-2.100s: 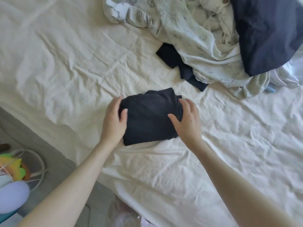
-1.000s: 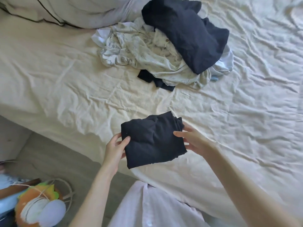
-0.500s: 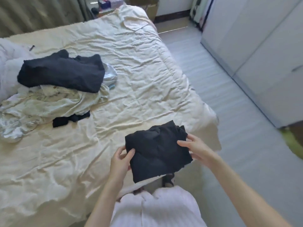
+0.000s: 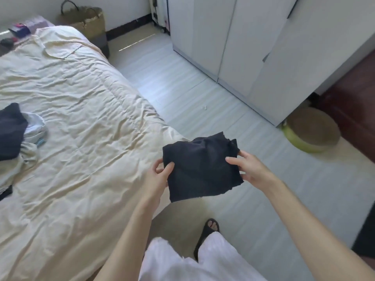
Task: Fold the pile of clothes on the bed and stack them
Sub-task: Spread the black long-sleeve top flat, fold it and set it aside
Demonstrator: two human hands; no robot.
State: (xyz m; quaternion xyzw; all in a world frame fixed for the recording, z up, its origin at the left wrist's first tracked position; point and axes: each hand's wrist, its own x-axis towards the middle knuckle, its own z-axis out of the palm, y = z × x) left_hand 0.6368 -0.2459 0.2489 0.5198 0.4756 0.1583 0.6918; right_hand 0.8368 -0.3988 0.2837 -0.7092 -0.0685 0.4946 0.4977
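Note:
A folded black garment [image 4: 200, 167] hangs in the air past the bed's corner, over the floor. My left hand [image 4: 160, 175] pinches its left edge with the thumb on top. My right hand [image 4: 246, 169] grips its right edge the same way. The bed [image 4: 81, 110] with its wrinkled cream sheet fills the left half of the view. At the far left edge lies the pile of clothes [image 4: 14, 138], a dark piece on top of pale ones, partly cut off by the frame.
White wardrobe doors [image 4: 253, 47] stand to the right across the pale floor. A round green and tan cushion [image 4: 310, 132] lies at the wardrobe's foot. A woven basket [image 4: 85, 19] stands behind the bed. My sandalled foot [image 4: 209, 230] is on the floor.
The black garment was lifted off the bed between both hands and carried right, past the bed's corner. The view swung right, so the pile slid to the left edge.

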